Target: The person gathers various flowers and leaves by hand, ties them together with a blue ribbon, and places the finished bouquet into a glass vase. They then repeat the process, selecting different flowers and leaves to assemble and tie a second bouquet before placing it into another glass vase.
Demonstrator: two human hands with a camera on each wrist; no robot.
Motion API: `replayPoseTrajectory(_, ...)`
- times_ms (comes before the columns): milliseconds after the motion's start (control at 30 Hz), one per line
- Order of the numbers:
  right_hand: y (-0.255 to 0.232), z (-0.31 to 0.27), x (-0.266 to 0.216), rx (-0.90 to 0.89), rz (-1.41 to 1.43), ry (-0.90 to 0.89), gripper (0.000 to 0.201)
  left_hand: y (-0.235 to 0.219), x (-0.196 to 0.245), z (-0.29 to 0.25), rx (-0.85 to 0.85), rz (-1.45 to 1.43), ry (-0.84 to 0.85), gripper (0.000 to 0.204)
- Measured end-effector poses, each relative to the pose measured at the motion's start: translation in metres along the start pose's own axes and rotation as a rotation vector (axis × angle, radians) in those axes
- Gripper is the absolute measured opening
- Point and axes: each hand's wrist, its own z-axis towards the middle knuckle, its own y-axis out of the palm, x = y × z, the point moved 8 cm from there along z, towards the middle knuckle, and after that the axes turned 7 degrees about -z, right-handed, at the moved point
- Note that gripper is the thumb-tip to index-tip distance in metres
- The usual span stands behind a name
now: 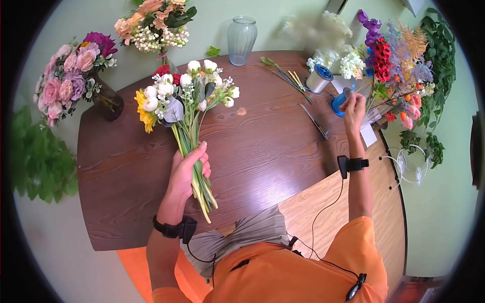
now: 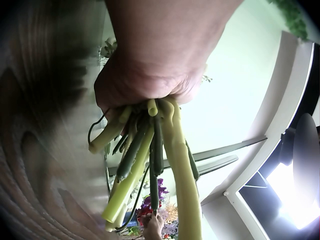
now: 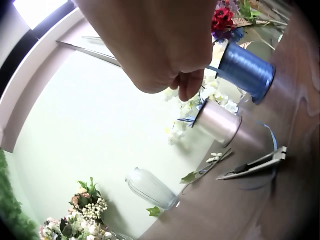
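Note:
The left hand (image 1: 183, 174) grips a bouquet by its green stems (image 1: 187, 134), with white, yellow and red flowers (image 1: 165, 89) above the fist. In the left wrist view the cut stem ends (image 2: 186, 185) stick out below the left hand (image 2: 150, 65). Raised over the blue ribbon spool (image 1: 339, 104), the right hand (image 1: 355, 113) has its thumb and fingers together on a strip of blue ribbon (image 1: 353, 85). Seen from the right wrist, this ribbon runs from the blue spool (image 3: 247, 71) to the curled right hand (image 3: 167, 50).
A white ribbon spool (image 1: 318, 80), cut stems (image 1: 291, 78) and a box cutter (image 3: 254, 165) lie near the right hand. A glass vase (image 1: 242, 40) stands at the table's back. Flower arrangements (image 1: 65, 83) flank the wooden table (image 1: 252, 146).

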Motion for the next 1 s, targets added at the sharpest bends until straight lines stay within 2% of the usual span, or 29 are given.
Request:
replayPoseTrajectory(67,-0.014,0.004,-0.017,0.088,0.143,-0.007,0.022,0.0,0.0,0.001,-0.008,0.008,0.009,0.019)
replayPoseTrajectory(200,-0.014,-0.003,-0.042,0.069,0.333,0.011,0.021,-0.001,0.0,0.001,0.002,0.002,0.001,0.019)
replayPoseTrajectory(300,-0.016,-0.009,-0.088,0.081,0.412,-0.028,0.021,0.0,0.0,0.001,0.012,-0.002,0.003,0.019)
replayPoseTrajectory(400,-0.016,-0.012,-0.159,0.061,0.432,-0.228,0.02,0.0,0.0,0.001,0.011,0.012,0.013,0.021)
replayPoseTrajectory(433,-0.014,-0.012,-0.175,0.046,0.484,-0.227,0.017,-0.002,0.001,0.001,0.029,0.015,0.021,0.021)
replayPoseTrajectory(500,-0.001,-0.013,-0.198,-0.031,0.419,-0.218,0.015,-0.001,0.001,0.001,0.005,0.004,0.009,0.021)
replayPoseTrajectory(567,0.04,-0.031,-0.217,-0.362,0.254,-0.174,0.015,-0.004,0.001,0.001,0.025,0.0,0.023,0.022)
replayPoseTrajectory(633,0.1,-0.079,-0.221,-0.849,0.105,-0.132,0.017,-0.003,0.003,0.002,0.014,-0.002,0.041,0.021)
replayPoseTrajectory(667,0.131,-0.108,-0.213,-1.019,0.207,-0.192,0.017,-0.005,0.003,0.002,0.009,-0.004,0.043,0.021)
replayPoseTrajectory(700,0.156,-0.137,-0.202,-1.16,0.201,-0.111,0.016,-0.006,0.005,0.002,0.015,-0.004,0.054,0.021)
replayPoseTrajectory(733,0.171,-0.158,-0.212,-1.258,0.094,-0.112,0.015,-0.006,0.005,0.002,0.021,-0.016,0.056,0.021)
replayPoseTrajectory(767,0.187,-0.175,-0.205,-1.301,0.136,-0.043,0.016,-0.004,0.004,0.002,0.028,-0.026,0.058,0.021)
replayPoseTrajectory(800,0.204,-0.187,-0.208,-1.302,0.184,-0.116,0.015,-0.004,0.005,0.001,0.039,-0.022,0.063,0.021)
replayPoseTrajectory(833,0.22,-0.199,-0.207,-1.331,0.264,-0.085,0.015,-0.005,0.007,0.001,0.045,-0.022,0.072,0.021)
replayPoseTrajectory(1000,0.269,-0.211,-0.235,-1.401,0.079,-0.157,0.014,-0.003,0.017,-0.001,0.003,-0.041,0.115,0.02)
